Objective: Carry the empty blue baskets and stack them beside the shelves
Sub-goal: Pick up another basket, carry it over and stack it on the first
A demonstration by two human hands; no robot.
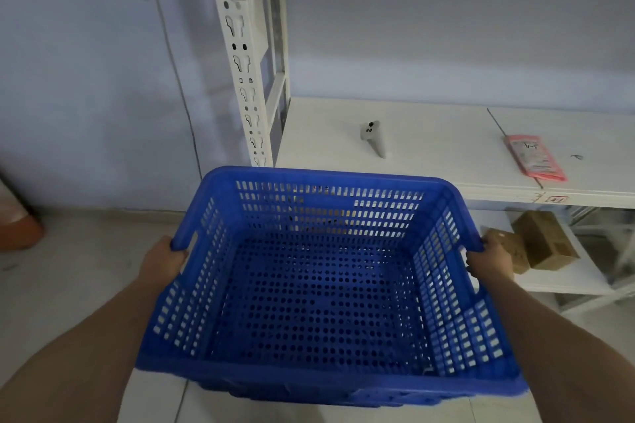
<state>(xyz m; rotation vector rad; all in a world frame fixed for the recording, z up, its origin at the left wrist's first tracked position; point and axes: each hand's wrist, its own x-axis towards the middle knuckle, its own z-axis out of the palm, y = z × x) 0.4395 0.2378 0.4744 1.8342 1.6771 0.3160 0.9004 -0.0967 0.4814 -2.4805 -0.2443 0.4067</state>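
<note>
An empty blue perforated plastic basket (319, 288) fills the lower middle of the head view, held up in front of me above the floor. My left hand (165, 259) grips the handle slot in its left wall. My right hand (489, 259) grips the handle slot in its right wall. The basket's far rim is close to the white shelf unit (412, 148), at the height of its middle board. A second blue rim shows just under the basket's near edge; I cannot tell whether it is another basket.
The white slotted shelf post (240, 72) stands just behind the basket's far left corner. On the shelf board lie a grey handheld controller (372, 137) and a pink packet (534, 156). Cardboard boxes (539, 239) sit on the lower shelf. An orange object (17, 227) is at the left wall. Tiled floor lies left of the shelf.
</note>
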